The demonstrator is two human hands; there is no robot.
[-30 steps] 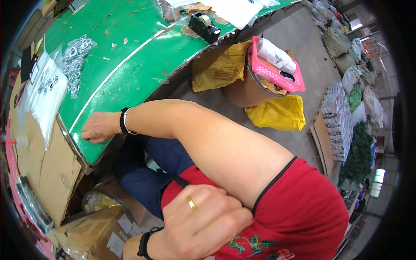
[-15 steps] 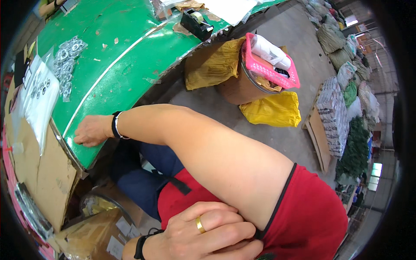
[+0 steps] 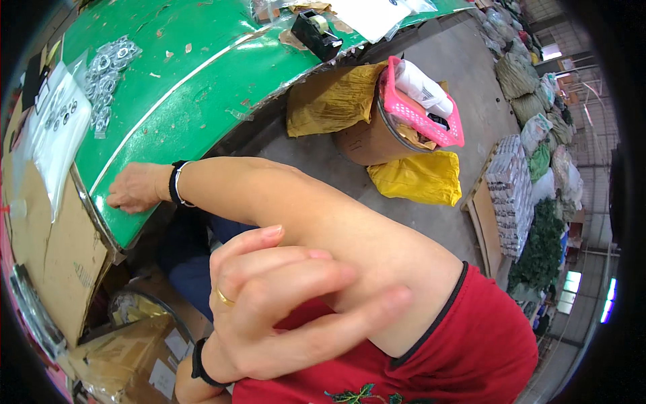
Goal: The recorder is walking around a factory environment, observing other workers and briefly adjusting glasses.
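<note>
My left hand (image 3: 282,303), with a gold ring and a black wristband, is held in front of my red shirt (image 3: 464,343) and bare right upper arm. Its fingers are spread and bent, slightly blurred, with nothing between them. Reaching across to the left, my right arm ends at my right hand (image 3: 138,188), whose curled fingers rest on the near corner of the green tabletop (image 3: 195,118). I see nothing in that closed hand. Green leaves (image 3: 363,394) show at the bottom edge, beneath my left hand.
Clear bags of rings (image 3: 104,81) and plastic sheets (image 3: 57,135) lie on the table, beside a tape dispenser (image 3: 316,37). A pink basket (image 3: 404,114) tops a brown bin (image 3: 356,145). Cardboard boxes (image 3: 121,357) stand lower left; a loaded pallet (image 3: 488,225) is at right.
My left hand has lifted off the right upper arm area, moved up and left, and spread its fingers. My right hand stays on the table corner. Leaves now show more at the bottom.
</note>
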